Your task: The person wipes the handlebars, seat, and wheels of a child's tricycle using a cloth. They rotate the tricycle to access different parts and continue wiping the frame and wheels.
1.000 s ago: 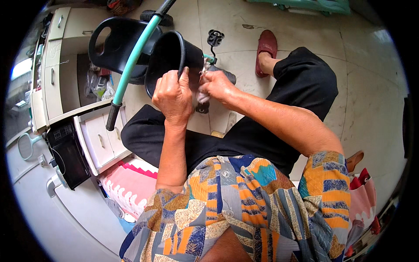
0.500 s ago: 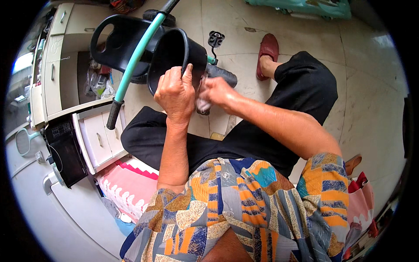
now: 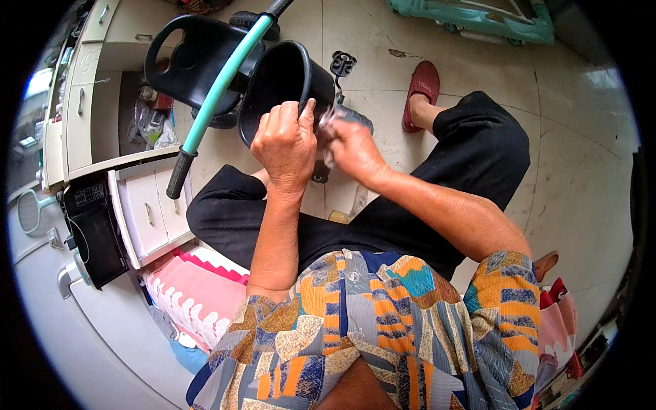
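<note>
The left hand (image 3: 285, 147) has its grip clenched on the rim of 1 black basket (image 3: 322, 89), thumb over the edge. The right hand (image 3: 357, 150) grasps 1 pale cloth (image 3: 329, 123), blurred, at the basket's outer right side; I cannot tell whether they touch. The basket lies just right of 1 black seat (image 3: 195, 65), its mouth tilted toward the person. 1 teal handlebar (image 3: 229, 75) crosses above the seat, 1 black pedal (image 3: 343, 63) shows near the basket, and 1 red shoe (image 3: 425, 82) rests on the floor (image 3: 478, 75).
</note>
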Demonstrator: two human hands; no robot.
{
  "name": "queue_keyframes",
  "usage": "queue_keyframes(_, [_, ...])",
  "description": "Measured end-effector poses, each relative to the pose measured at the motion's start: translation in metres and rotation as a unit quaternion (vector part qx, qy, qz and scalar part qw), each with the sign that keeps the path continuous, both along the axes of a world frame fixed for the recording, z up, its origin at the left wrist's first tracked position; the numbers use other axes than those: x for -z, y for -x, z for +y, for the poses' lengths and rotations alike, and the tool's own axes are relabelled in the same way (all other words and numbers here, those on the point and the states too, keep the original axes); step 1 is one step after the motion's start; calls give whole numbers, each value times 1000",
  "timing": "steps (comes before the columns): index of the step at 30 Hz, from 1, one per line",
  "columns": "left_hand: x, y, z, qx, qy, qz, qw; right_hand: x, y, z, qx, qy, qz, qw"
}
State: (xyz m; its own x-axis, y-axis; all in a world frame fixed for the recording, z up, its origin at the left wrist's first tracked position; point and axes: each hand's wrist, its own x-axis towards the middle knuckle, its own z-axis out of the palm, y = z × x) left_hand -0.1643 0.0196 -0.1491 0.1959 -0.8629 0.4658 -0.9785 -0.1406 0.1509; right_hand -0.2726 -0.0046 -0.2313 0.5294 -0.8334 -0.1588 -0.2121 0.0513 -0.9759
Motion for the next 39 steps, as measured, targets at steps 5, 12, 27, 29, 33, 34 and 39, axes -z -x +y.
queue_keyframes(5, [2, 1, 0, 16, -2, -1, 1000, -17, 4, -33, 108, 104, 6, 989])
queue_keyframes(12, [6, -1, -1, -2, -6, 2, 1000, -13, 15, -3, 7, 116, 59, 991])
queue_keyframes(27, [6, 2, -7, 0, 7, 12, 1000, -3, 2, -24, 71, 205, 50, 975])
queue_keyframes(29, [5, 1, -8, 10, 26, 18, 999, 0, 1, -43, 43, 205, 110, 972])
queue_keyframes(33, [-1, -1, -5, 18, 56, 53, 997, 13, -9, -79, -6, 157, 181, 971])
queue_keyframes(34, [-2, 0, -4, 14, 52, 67, 996, 15, -10, -81, -26, 155, 200, 967])
queue_keyframes(39, [-2, 0, -2, 2, 36, 66, 997, 18, -10, -74, 98, 68, 118, 986])
